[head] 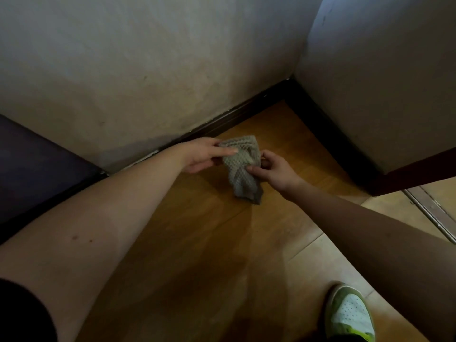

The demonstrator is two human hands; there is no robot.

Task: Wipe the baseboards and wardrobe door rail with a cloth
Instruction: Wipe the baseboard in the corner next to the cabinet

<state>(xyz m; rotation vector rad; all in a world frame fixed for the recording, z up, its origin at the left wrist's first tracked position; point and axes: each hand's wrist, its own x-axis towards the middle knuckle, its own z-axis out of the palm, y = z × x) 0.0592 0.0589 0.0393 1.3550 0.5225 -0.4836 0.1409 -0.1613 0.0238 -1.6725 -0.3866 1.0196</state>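
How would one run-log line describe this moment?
both hands on cloth | left hand at top | right hand pinching side | cloth off baseboard | wiping not underway

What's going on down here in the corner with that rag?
A person is holding a bunched grey cloth with both hands, left hand and right hand, above the wooden floor. The dark baseboard runs along the wall just beyond it. The cloth is not touching the baseboard at this moment. One shoe shows at the bottom right.
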